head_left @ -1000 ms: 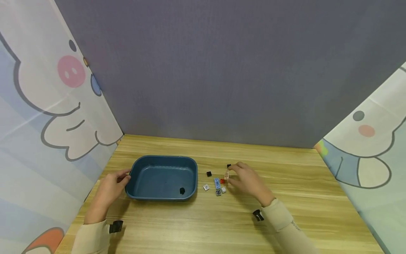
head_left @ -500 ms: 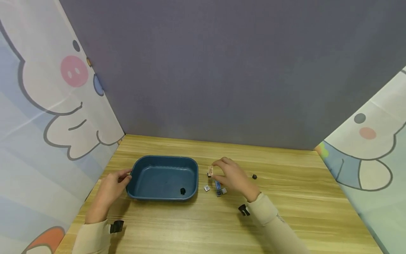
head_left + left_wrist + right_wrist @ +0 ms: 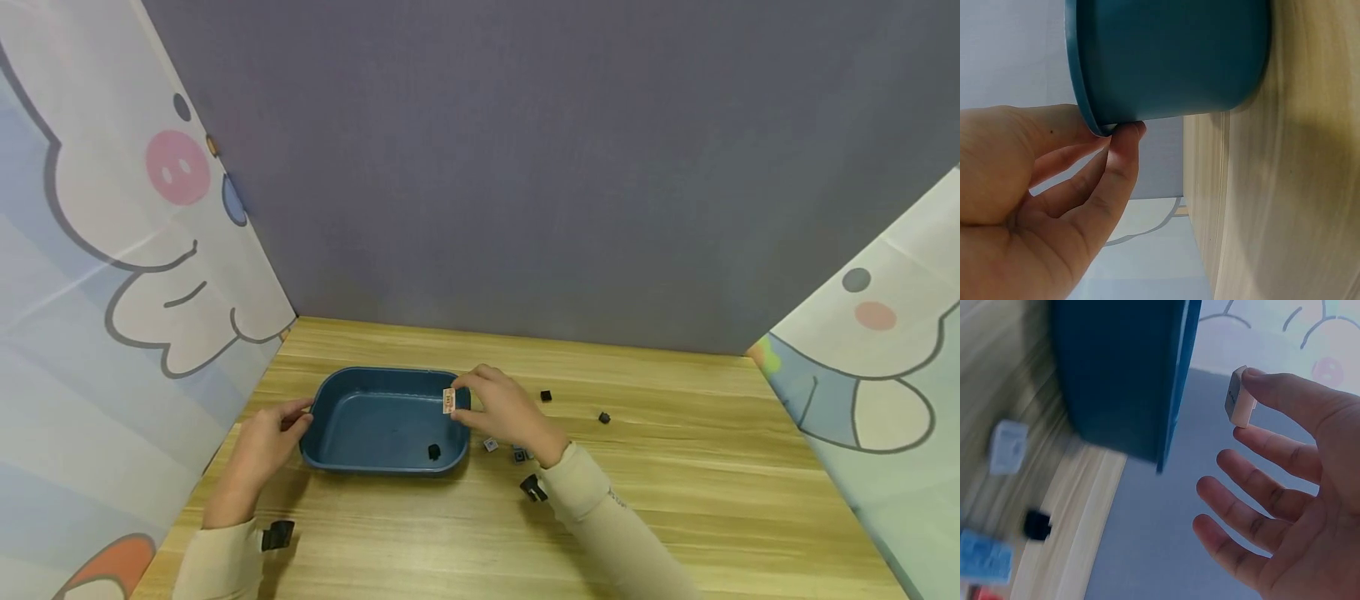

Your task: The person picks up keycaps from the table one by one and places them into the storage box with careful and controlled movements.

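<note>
We see the L hand (image 3: pixel 264 442) pinching the L rim of the blue tub (image 3: pixel 375 425) btwn thumb & fingers. The R hand (image 3: pixel 506 410) pinches a pale printed block (image 3: pixel 448 401) btwn thumb & index fingertip — other fingers apart — above the tub's R end. Inside we note a sm. black piece (image 3: pixel 434 452). On the table (image 3: pixel 420 533), nr. the tub, lie a white cap (image 3: pixel 491 445) & a blue block (image 3: pixel 985 557); farther R, a black cube (image 3: pixel 546 396) & a dark knob (image 3: pixel 604 417).
</note>
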Available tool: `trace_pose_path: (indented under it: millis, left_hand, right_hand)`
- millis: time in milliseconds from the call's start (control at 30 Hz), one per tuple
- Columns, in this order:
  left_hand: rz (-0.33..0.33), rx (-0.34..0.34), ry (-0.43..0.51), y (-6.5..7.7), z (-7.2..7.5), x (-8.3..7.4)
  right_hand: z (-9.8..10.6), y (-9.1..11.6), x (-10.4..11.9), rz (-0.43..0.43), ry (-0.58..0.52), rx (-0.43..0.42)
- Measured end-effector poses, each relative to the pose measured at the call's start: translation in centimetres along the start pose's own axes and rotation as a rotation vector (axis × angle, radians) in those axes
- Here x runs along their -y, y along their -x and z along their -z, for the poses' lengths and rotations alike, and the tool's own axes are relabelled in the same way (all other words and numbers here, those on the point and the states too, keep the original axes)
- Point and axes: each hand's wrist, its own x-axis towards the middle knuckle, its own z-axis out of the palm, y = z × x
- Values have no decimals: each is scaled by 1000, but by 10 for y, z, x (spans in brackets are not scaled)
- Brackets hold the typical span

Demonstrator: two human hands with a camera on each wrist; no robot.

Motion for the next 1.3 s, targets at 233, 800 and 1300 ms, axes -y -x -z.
trace_pose_path:
  millis: [233,800,1300]
  left_hand:
    - [9,22,8,-1,-1,0]
    - [26,36,27,1,-2,-1]
    - [17,10,7,0,0,0]
  right_hand:
    - [-6,-12,15,30,24,39]
    - [-12,-14,21,43,43,48]
    - [-7,-11,16,49,46,36]
